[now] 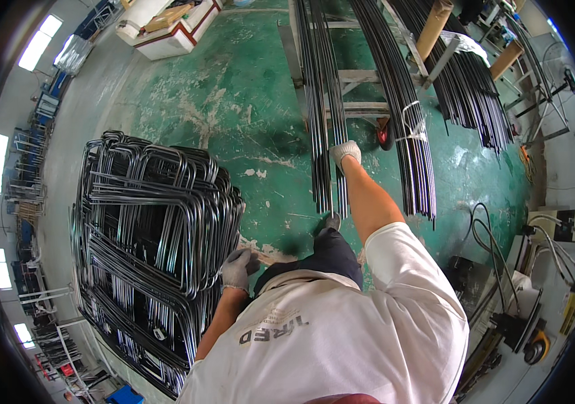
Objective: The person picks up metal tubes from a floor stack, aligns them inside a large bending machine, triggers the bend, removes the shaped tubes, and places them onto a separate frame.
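My right hand (346,153), in a pale knit glove, is closed around black metal tubes (338,121) on the rack ahead. They belong to a narrow group of long straight tubes whose near ends jut out toward me. A second narrow group (317,135) lies right beside it on the left. My left hand (237,269), in a grey glove, hangs low with its fingers loosely apart and nothing visible in them. It is closest to a big stack of bent black tube frames (159,222) on my left, though I cannot tell if it touches them.
More straight tubes (415,161) lie to the right, tied with a white strip. Another bundle (476,101) sits farther right, near brown cardboard rolls (433,30). The metal rack (365,108) has a red caster (384,133). A machine with hoses (516,310) stands close on my right.
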Motion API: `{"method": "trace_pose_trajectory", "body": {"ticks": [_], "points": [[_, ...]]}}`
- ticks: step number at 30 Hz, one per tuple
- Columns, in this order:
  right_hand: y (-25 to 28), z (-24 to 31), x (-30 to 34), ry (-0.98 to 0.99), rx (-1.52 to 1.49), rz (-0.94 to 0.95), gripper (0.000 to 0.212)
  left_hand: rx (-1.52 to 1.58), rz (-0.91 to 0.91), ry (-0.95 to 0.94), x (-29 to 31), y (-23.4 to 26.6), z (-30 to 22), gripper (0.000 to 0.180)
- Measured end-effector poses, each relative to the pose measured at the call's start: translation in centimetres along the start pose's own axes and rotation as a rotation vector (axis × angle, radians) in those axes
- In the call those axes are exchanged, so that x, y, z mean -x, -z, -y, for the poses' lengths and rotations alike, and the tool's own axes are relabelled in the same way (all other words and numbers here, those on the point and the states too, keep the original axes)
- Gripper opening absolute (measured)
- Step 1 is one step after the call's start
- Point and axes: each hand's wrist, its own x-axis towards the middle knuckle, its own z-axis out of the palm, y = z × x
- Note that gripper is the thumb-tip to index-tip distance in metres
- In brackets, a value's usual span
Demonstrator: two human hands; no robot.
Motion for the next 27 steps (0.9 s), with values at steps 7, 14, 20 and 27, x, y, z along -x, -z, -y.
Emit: {"method": "trace_pose_trajectory", "body": {"ticks": [7, 14, 20, 27], "points": [[0.9, -2.8, 1.7, 0.084, 0.01, -0.095, 0.05, -0.058, 0.177, -0.083, -3.0, -10.4, -8.8, 0.02], [3.6, -20.1, 21.6, -0.148, 0.058, -0.155, 0.042, -0.416, 0.659, -0.054, -8.2, -18.6, -8.5, 0.021], [-1.3, -39.0, 52.0, -0.579, 0.135, -0.221, 0.028, -0.515, 0.94, 0.11, -10.5, -26.1, -4.8, 0.025], [-7.5, -37.0, 62.4, -0.692, 0.136, -0.382, 0.019, -0.088, 0.913, 0.595, -9.6, -28.6, 1.7, 0.027]]}}
